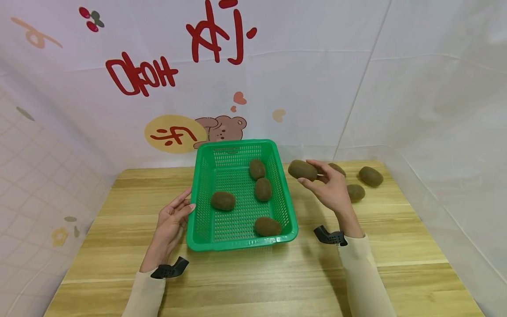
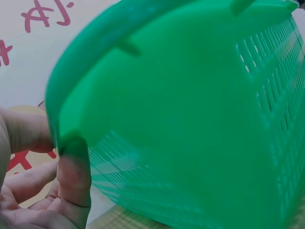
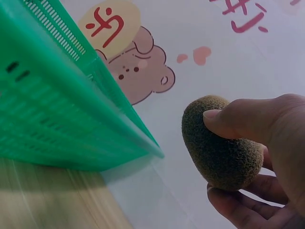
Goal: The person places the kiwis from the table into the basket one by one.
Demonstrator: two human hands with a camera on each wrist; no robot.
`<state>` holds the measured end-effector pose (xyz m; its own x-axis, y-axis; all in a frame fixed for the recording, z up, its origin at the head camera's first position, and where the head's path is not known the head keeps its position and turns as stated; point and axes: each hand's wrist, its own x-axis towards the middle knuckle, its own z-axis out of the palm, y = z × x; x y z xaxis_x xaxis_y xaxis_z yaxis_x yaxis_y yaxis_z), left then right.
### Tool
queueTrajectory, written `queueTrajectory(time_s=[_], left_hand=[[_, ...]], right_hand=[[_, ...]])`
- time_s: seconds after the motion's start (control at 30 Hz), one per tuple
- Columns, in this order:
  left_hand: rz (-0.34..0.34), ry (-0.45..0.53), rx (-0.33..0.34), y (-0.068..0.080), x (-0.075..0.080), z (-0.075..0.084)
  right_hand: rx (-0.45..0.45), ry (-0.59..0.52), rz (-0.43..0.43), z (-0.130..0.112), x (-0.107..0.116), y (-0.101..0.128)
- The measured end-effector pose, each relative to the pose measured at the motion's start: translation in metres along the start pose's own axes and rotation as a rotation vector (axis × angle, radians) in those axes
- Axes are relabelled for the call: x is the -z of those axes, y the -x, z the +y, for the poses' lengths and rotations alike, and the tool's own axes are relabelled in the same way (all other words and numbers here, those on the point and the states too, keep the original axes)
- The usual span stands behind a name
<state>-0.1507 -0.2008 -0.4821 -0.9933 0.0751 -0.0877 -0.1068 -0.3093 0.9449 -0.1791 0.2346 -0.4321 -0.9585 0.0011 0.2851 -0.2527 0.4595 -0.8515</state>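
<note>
Kiwi (image 3: 219, 155) between right-hand fingers (image 3: 233, 207)

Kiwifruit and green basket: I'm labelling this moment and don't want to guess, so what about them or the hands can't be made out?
Head view: the right end of the held kiwifruit, covered by the right hand.
Head view: part of a loose kiwifruit, behind that hand.
Left wrist view: contents of the green basket, hidden by its wall.
Left wrist view: part of the left hand, cut off by the left edge.
</note>
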Motion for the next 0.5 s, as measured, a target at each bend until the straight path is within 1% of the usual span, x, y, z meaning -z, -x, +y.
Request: queueTrajectory(time_s=[0.23, 0.4, 0.5], left_hand=[[-0.004, 0.009, -0.008, 0.0, 0.0, 0.0], [-0.006, 0.037, -0.004, 0.0, -0.001, 0.0], [0.001, 0.031, -0.001, -0.001, 0.0, 0.0]], right_hand=[[0.068, 0.002, -0.025, -0.007, -0.009, 0.002], [0.1, 0.002, -0.044, -0.011, -0.016, 0.003], [0.122, -0.003, -0.059, -0.013, -0.02, 0.004]])
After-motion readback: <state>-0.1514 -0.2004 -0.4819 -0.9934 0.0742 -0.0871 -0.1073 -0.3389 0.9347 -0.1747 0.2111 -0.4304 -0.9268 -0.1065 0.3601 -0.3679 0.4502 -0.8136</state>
